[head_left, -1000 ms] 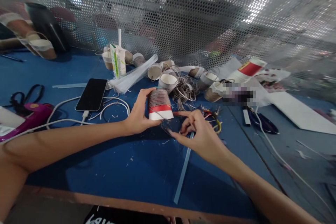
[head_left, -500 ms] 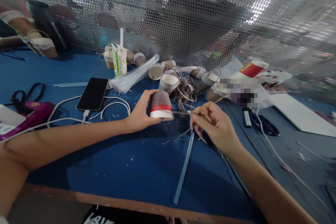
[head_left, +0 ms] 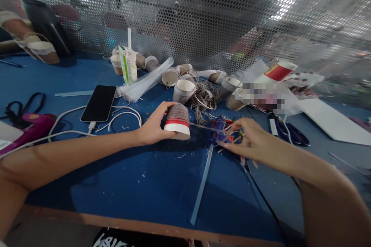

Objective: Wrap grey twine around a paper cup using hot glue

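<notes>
My left hand grips an upside-down paper cup, its upper part wrapped in grey-brown cord above a red band and a white rim. From the cup's right side a strand of cord stretches toward my right hand, whose fingers are bent and blurred. Whether those fingertips pinch the strand is hard to make out. Beside them lies a blue object with red and orange bits. A pale glue stick lies below on the blue table.
Behind the cup are a cord tangle, several wrapped cups and a drink carton. At left lie a phone with a white cable and a magenta device. A white board is at right, and a perforated metal screen stands behind.
My right hand has moved right, away from the cup, and the strand between them is longer. The blue object beside it is now uncovered. The cup is tilted slightly differently in my left hand.
</notes>
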Motion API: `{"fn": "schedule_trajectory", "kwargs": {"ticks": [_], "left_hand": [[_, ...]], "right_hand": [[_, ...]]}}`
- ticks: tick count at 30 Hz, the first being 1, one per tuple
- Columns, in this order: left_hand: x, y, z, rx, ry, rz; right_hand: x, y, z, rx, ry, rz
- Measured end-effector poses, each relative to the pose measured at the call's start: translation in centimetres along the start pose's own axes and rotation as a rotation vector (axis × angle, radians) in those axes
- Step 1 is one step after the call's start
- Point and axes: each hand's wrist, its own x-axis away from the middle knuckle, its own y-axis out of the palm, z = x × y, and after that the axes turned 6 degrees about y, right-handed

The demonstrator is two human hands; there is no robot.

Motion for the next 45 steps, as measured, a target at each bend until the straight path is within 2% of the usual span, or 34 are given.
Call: {"fn": "schedule_trajectory", "kwargs": {"ticks": [2,3,5,7,8,9,10,12,13,15,17,22,30,32,34,37,40,43,45], "left_hand": [[0.0,0.1,0.2,-0.016,0.021,-0.009],[-0.1,0.1,0.3,-0.037,0.038,-0.008],[-0.1,0.1,0.6,-0.095,0.079,-0.003],[-0.1,0.1,0.7,-0.159,0.120,0.000],[0.0,0.1,0.8,-0.193,0.136,0.003],[0.0,0.1,0.9,-0.228,0.146,0.005],[0.0,0.2,0.9,-0.262,0.153,0.010],[0.1,0.2,1.0,-0.317,0.171,0.021],[0.1,0.2,0.9,-0.337,0.188,0.024],[0.2,0.3,0.8,-0.364,0.231,0.020],[0.3,0.4,0.7,-0.387,0.274,0.011],[0.4,0.6,0.8,-0.440,0.345,0.039],[0.4,0.4,1.2,-0.456,0.313,0.011],[0.4,0.4,1.2,-0.460,0.310,0.015],[0.5,0.5,1.2,-0.474,0.325,0.037],[0.7,0.8,1.1,-0.513,0.355,0.069],[0.8,0.9,1.0,-0.564,0.348,0.070],[0.8,0.9,1.0,-0.582,0.361,0.069],[0.7,0.9,1.1,-0.562,0.395,0.074]], "right_hand": [[0.5,-1.4,0.5,-0.046,0.070,0.104],[0.7,-1.9,0.6,-0.126,0.056,0.178],[0.9,-2.1,0.1,-0.358,-0.102,0.379],[0.9,-0.9,-0.8,-0.597,-0.363,0.562],[0.8,0.2,-1.4,-0.713,-0.453,0.526],[0.6,1.6,-1.9,-0.833,-0.528,0.410],[0.5,3.0,-2.3,-0.905,-0.580,0.241],[0.2,6.0,-2.8,-0.946,-0.619,-0.022],[0.0,7.2,-2.9,-0.937,-0.612,-0.110],[-0.1,9.0,-2.8,-0.874,-0.598,-0.236],[-0.1,9.7,-2.7,-0.827,-0.567,-0.273],[-0.2,9.6,-2.7,-0.829,-0.544,-0.189],[0.0,9.3,-3.1,-1.054,-0.494,0.290],[0.2,9.1,-3.0,-1.072,-0.513,0.367],[0.3,9.0,-2.9,-0.964,-0.578,0.339],[0.5,9.2,-2.9,-0.639,-0.726,0.225],[0.8,9.5,-3.2,-0.436,-0.818,0.183],[0.8,9.7,-3.0,-0.418,-0.801,0.192],[0.6,9.7,-2.2,-0.507,-0.740,0.247]]}}
